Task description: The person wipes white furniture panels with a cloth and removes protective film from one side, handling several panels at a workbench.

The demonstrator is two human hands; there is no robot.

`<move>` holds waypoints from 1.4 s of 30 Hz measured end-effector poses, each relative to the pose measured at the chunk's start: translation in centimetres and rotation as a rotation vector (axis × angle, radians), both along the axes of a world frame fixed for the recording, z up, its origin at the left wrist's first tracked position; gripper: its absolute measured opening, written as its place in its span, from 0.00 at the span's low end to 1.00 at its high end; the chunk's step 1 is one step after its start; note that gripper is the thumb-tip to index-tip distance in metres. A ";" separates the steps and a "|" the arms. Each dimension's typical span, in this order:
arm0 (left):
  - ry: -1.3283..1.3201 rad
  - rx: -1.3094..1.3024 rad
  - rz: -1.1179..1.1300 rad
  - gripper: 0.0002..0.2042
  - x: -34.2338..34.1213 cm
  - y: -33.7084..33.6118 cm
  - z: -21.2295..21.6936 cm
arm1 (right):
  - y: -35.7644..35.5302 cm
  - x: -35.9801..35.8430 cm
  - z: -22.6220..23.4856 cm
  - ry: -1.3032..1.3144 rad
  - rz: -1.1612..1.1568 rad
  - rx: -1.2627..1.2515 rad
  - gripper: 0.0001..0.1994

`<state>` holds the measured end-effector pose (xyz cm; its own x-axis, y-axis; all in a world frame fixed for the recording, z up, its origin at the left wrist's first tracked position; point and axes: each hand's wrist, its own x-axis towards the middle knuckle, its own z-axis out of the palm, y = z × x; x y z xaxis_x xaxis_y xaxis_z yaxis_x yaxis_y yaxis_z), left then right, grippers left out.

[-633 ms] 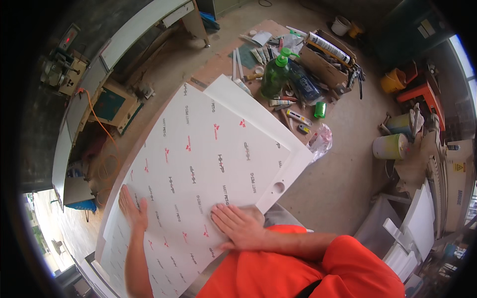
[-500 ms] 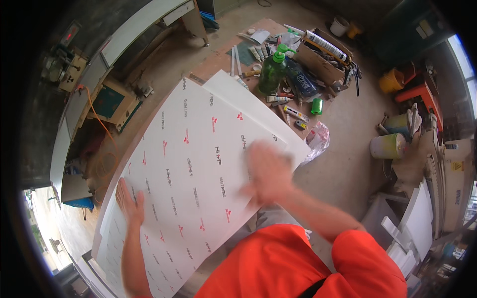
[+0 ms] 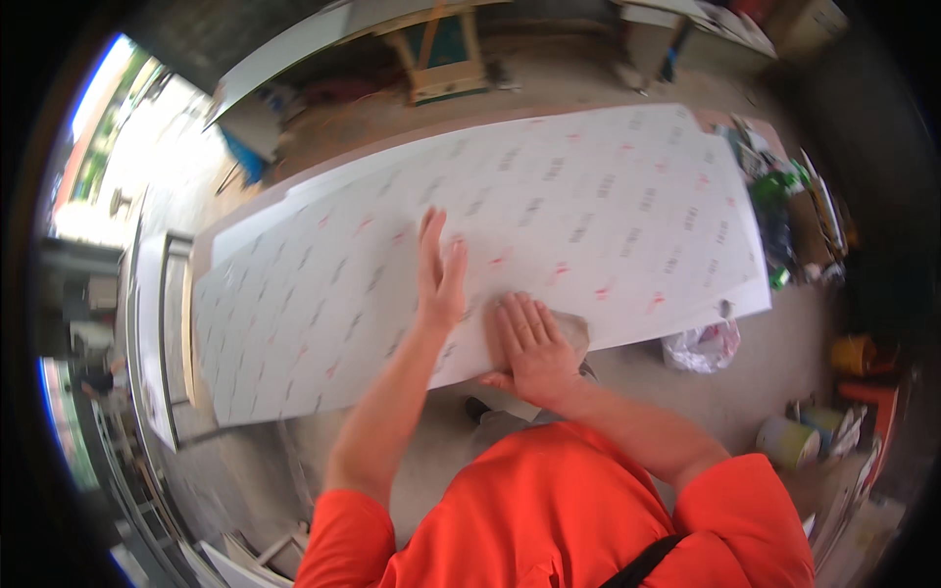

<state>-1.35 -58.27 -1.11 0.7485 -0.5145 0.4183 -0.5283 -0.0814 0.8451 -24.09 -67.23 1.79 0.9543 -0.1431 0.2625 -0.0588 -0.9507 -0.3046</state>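
A large white panel (image 3: 627,235), its surface printed with rows of small grey and red marks, lies across the table in front of me. My left hand (image 3: 441,279) is over the middle of it, fingers stretched out and the palm turned sideways; whether it touches the surface I cannot tell. Lower and to the right, my right hand (image 3: 534,343) lies flat near the panel's front edge, fingers straight. A greyish-beige flat piece (image 3: 573,331) shows beside and partly under its fingers; its kind is unclear.
Another white sheet edge (image 3: 294,201) shows beneath the panel at the far left. At the right end are a green bottle (image 3: 774,191) and assorted tools, with a clear plastic bag (image 3: 704,347) below. Paint cans (image 3: 787,441) stand at lower right. A long workbench (image 3: 294,49) runs along the back.
My view has swung left, showing more of the panel's length. The left hand has left the panel's far edge for its middle; the blurred right hand now lies flat near the front edge.
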 end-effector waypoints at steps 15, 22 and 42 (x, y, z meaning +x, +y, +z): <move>0.615 -0.736 1.087 0.33 0.4 49.3 -1.1 | 32.8 20.9 1.4 0.049 0.725 -0.109 0.52; 0.944 -1.392 0.774 0.49 9.7 59.2 -2.0 | 30.9 20.9 1.3 0.100 0.949 -0.263 0.50; 1.084 -1.636 -0.061 0.63 9.3 65.3 -4.2 | 60.2 48.0 1.6 0.375 1.084 -0.329 0.50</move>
